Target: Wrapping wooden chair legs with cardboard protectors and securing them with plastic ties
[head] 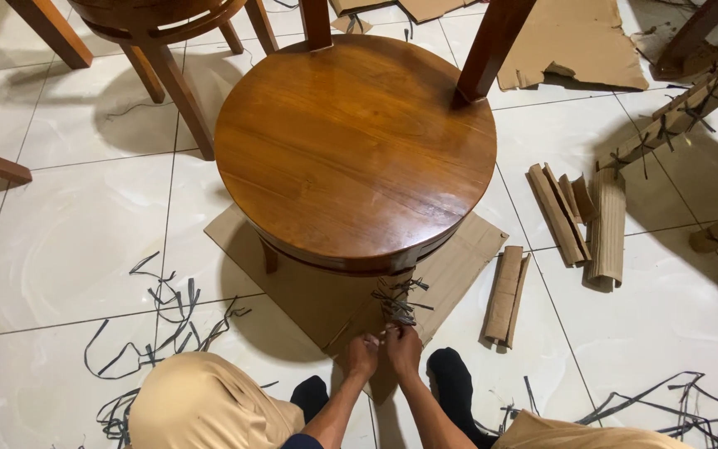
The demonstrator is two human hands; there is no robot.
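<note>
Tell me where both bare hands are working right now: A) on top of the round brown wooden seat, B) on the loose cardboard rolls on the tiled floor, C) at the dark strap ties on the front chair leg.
C: the left hand and right hand meet at the dark strap ties on the cardboard-wrapped front leg.

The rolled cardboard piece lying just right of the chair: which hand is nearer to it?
Right. The right hand works the dark straps on the front chair leg, closer to the rolled cardboard piece. The left hand sits beside it, farther away.
</note>
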